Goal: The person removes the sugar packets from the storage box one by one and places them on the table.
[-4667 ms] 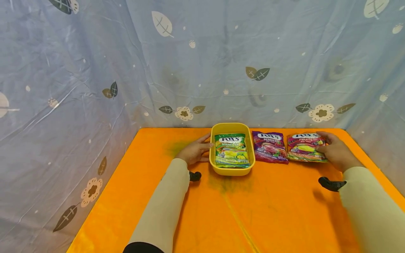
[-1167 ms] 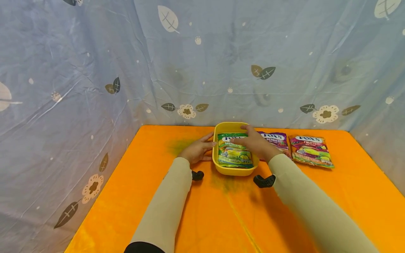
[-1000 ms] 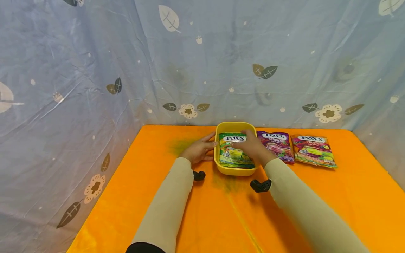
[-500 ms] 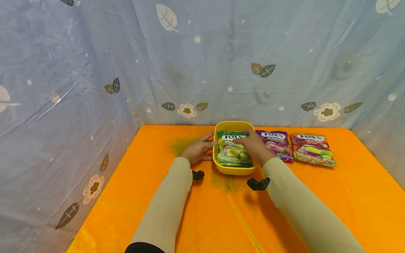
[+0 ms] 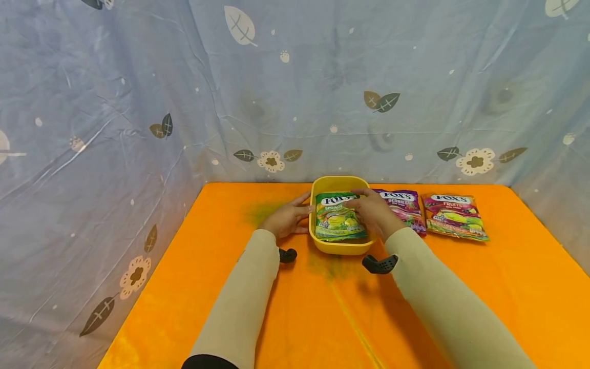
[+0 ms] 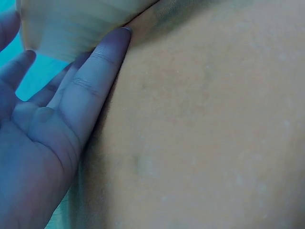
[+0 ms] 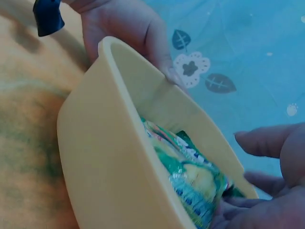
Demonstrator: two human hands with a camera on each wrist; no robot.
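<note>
A yellow tub [image 5: 341, 249] stands at the back of the orange table, a green FOX'S candy bag [image 5: 333, 223] lying tilted inside it. My left hand [image 5: 288, 218] rests on the tub's left side; the left wrist view shows straight fingers [image 6: 93, 78] along the outer wall. In the head view my right hand [image 5: 371, 210] reaches over the tub's right rim and covers the bag's right part. From the right wrist, fingertips [image 7: 226, 210] touch the bag's edge, while the thumb [image 7: 262, 140] is spread away from it.
Beside the tub on its right lie a purple berries candy bag [image 5: 405, 207], partly behind my right hand, and a red fruits candy bag [image 5: 454, 215]. A patterned blue curtain [image 5: 295, 92] hangs close behind the table. A black wrist device [image 5: 380, 264] shows below my right hand.
My right hand has left the fruits bag and come over the tub. In the last half second the green bag has tilted and its lower edge shifted away from the tub's near wall.
</note>
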